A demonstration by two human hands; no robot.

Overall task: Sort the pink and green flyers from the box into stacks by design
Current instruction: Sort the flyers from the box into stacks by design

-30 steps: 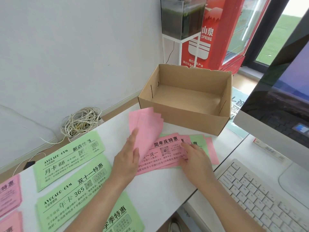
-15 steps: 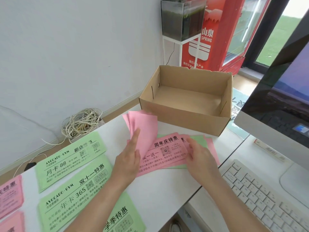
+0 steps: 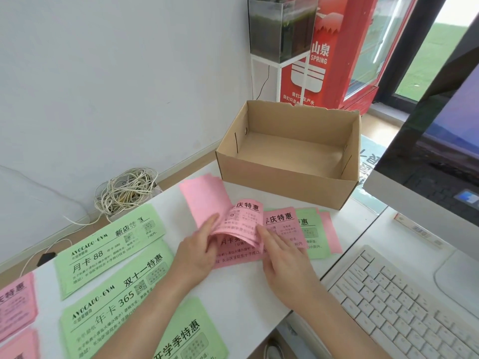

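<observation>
A loose pile of pink and green flyers [image 3: 305, 229] lies on the white table in front of the cardboard box [image 3: 285, 187], which holds nothing. My left hand [image 3: 197, 252] grips a bunch of pink flyers [image 3: 207, 203] lifted up and folded back to the left. My right hand [image 3: 282, 260] rests on the pile with its index finger lifting the curled edge of the top pink flyer [image 3: 246, 221]. Sorted green stacks [image 3: 108, 242] [image 3: 114, 301] [image 3: 189, 335] lie at the left. Pink stacks [image 3: 15, 301] sit at the far left edge.
A white keyboard [image 3: 404, 301] and a monitor [image 3: 440, 156] stand at the right. A tangle of white cable [image 3: 124, 193] lies by the wall behind the table. A glass tank [image 3: 280, 27] on a stand and a red cooler [image 3: 337, 47] are beyond the box.
My left hand has folded the lifted pink flyers further back to the left. My right hand has slid left onto the pile, and the top pink flyer now curls up at its fingertip.
</observation>
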